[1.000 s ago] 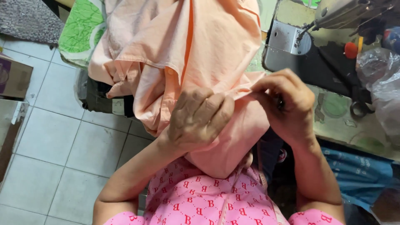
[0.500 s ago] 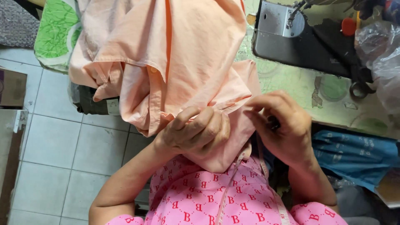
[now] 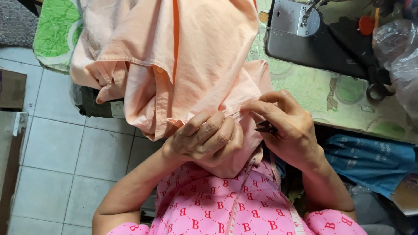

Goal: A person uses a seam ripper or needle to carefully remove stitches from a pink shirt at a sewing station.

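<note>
A peach shirt [image 3: 187, 56] with an orange button strip drapes from the sewing table down to my lap. My left hand [image 3: 209, 139] bunches a fold of its hem near my chest. My right hand [image 3: 283, 124] pinches the same seam edge with thumb and forefinger, and small dark thread snips [image 3: 265, 127] sit tucked in its palm. The two hands almost touch along the seam.
A grey sewing machine [image 3: 305, 30] stands on the green patterned table [image 3: 313, 87] at the upper right, with a clear plastic bag [image 3: 398, 48] beside it. Blue fabric [image 3: 370, 159] lies under the table edge. Tiled floor [image 3: 52, 152] fills the left, with a box [image 3: 11, 89] there.
The view has shifted so the shirt and the table sit lower and closer. My hands have drawn together on the seam, the right fingers now pinching the edge.
</note>
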